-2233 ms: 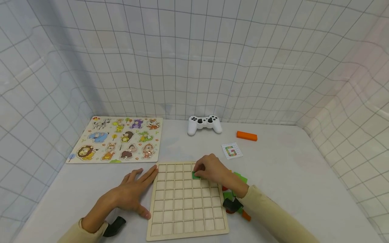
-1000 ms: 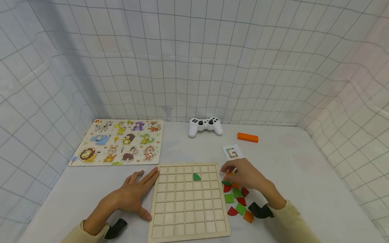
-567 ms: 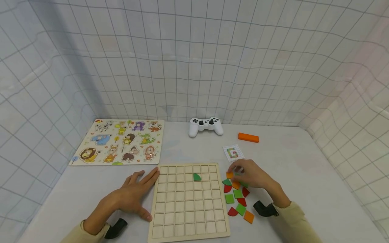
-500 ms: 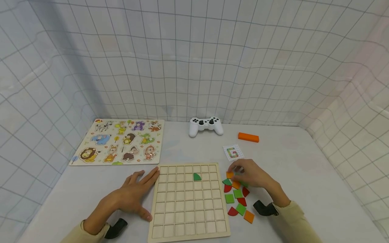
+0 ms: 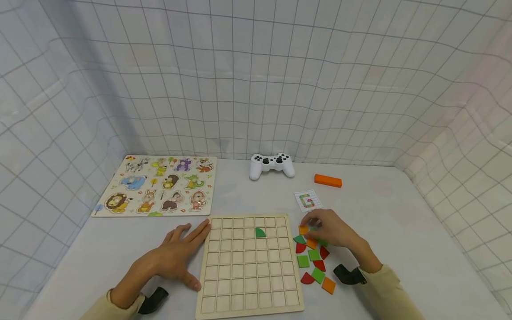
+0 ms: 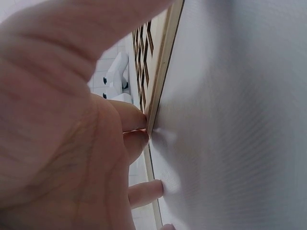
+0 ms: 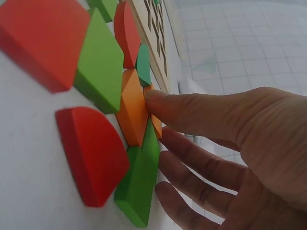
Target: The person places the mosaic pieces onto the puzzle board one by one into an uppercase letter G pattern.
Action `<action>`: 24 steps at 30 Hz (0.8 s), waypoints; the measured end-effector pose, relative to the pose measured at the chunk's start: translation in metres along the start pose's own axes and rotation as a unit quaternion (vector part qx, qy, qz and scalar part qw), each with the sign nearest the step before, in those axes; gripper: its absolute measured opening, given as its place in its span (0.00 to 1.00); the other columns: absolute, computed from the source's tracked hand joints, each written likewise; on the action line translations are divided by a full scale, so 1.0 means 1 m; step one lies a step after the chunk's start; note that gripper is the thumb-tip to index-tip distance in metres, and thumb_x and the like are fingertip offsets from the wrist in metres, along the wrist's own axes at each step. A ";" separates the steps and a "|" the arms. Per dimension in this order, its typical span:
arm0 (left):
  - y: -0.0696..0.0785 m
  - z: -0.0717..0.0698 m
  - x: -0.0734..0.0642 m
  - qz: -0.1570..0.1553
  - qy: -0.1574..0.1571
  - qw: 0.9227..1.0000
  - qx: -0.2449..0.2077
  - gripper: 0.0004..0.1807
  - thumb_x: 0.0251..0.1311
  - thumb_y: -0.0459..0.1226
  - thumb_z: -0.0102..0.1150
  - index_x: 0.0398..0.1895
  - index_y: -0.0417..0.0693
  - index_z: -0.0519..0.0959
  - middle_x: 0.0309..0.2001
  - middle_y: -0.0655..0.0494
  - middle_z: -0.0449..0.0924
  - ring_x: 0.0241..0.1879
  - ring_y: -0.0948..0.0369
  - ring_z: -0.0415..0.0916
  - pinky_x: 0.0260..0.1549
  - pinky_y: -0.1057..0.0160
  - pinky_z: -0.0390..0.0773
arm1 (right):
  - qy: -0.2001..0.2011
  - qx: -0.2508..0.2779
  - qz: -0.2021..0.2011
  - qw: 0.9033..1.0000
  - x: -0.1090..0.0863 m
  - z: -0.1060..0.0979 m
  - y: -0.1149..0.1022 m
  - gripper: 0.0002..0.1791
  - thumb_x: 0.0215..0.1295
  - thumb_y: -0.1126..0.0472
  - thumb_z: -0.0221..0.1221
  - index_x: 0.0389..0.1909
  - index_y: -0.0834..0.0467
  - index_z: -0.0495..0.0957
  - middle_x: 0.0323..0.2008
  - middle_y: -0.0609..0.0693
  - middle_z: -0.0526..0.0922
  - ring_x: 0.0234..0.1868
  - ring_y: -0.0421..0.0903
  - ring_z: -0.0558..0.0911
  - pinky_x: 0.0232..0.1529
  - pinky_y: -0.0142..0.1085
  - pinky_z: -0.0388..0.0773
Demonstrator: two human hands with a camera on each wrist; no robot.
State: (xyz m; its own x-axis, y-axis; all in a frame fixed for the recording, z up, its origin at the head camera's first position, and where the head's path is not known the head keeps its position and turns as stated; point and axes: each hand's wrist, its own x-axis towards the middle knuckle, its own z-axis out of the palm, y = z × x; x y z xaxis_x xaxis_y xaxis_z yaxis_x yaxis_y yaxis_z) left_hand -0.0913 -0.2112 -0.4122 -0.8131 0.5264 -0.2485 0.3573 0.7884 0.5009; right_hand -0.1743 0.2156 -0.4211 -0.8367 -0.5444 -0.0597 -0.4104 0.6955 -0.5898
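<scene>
A wooden grid board (image 5: 202, 266) lies flat, with one dark green quarter-round tile (image 5: 260, 232) in a cell of its second row. My left hand (image 5: 172, 258) is spread on the tabletop, fingertips and thumb at the board's left edge; the left wrist view shows the fingers (image 6: 136, 143) against its side. To the right of the board, my right hand (image 5: 330, 228) reaches into loose tiles, its thumb and index finger at opposite edges of an orange square tile (image 5: 303, 230). In the right wrist view the thumb (image 7: 192, 112) covers part of that tile.
Several red, green and orange tiles (image 5: 318, 275) are scattered beside the board. Behind them lie a pattern card (image 5: 308, 201) with a letter G, an orange bar (image 5: 328, 180) and a white game controller (image 5: 272, 166). An animal puzzle (image 5: 156, 186) sits at back left.
My right hand let go of the dark green quarter-round tile on the board and moved right to the loose tiles, where it now pinches an orange square tile. My left hand stayed put.
</scene>
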 end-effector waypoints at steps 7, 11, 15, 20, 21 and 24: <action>0.001 0.001 -0.001 -0.002 0.001 1.000 0.000 0.76 0.30 0.62 0.79 0.81 0.42 0.46 0.81 0.44 0.40 0.73 0.29 0.41 0.65 0.25 0.45 | 0.009 -0.009 0.000 1.000 0.001 0.002 -0.002 0.09 0.59 0.62 0.71 0.40 0.54 0.85 0.38 0.43 0.84 0.41 0.44 0.78 0.46 0.40 0.80; 0.001 0.001 -0.001 0.000 0.001 1.000 0.001 0.76 0.30 0.62 0.79 0.80 0.42 0.46 0.81 0.43 0.40 0.73 0.29 0.41 0.65 0.25 0.46 | 0.014 -0.017 0.003 1.000 0.001 0.003 -0.003 0.08 0.59 0.62 0.71 0.39 0.53 0.85 0.38 0.42 0.84 0.40 0.43 0.78 0.46 0.39 0.79; 0.001 0.000 -0.001 -0.001 0.001 1.000 0.001 0.76 0.30 0.62 0.79 0.80 0.41 0.46 0.81 0.43 0.40 0.73 0.29 0.41 0.65 0.25 0.45 | 0.015 -0.025 0.009 1.000 0.002 0.004 -0.004 0.08 0.59 0.62 0.70 0.39 0.52 0.85 0.37 0.40 0.84 0.41 0.41 0.79 0.47 0.39 0.80; 0.002 0.000 0.000 -0.004 0.001 1.000 0.003 0.76 0.30 0.62 0.80 0.80 0.42 0.46 0.81 0.44 0.40 0.73 0.30 0.41 0.65 0.25 0.45 | 0.015 -0.035 0.007 0.999 0.002 0.003 -0.004 0.07 0.59 0.61 0.70 0.38 0.52 0.86 0.38 0.40 0.86 0.41 0.40 0.81 0.48 0.40 0.81; 0.002 0.000 0.000 -0.005 0.001 1.000 0.003 0.76 0.29 0.62 0.80 0.81 0.42 0.46 0.81 0.44 0.40 0.73 0.30 0.41 0.65 0.25 0.45 | 0.016 -0.037 0.005 0.999 0.002 0.003 -0.004 0.07 0.59 0.61 0.70 0.38 0.52 0.86 0.38 0.40 0.86 0.41 0.40 0.81 0.48 0.40 0.81; 0.002 0.000 0.000 -0.005 0.000 1.000 0.005 0.76 0.29 0.61 0.80 0.80 0.42 0.46 0.81 0.44 0.40 0.73 0.30 0.41 0.65 0.25 0.45 | 0.023 -0.040 -0.006 0.999 0.003 0.003 -0.004 0.06 0.59 0.61 0.70 0.38 0.52 0.86 0.37 0.40 0.86 0.40 0.40 0.82 0.47 0.40 0.81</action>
State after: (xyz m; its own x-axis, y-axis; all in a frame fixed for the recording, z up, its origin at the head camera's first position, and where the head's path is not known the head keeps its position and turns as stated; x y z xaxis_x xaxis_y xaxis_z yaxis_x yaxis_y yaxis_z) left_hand -0.0907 -0.2098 -0.4113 -0.8170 0.5181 -0.2530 0.3531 0.7965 0.4908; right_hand -0.1738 0.2095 -0.4213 -0.8462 -0.5326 -0.0152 -0.4468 0.7248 -0.5245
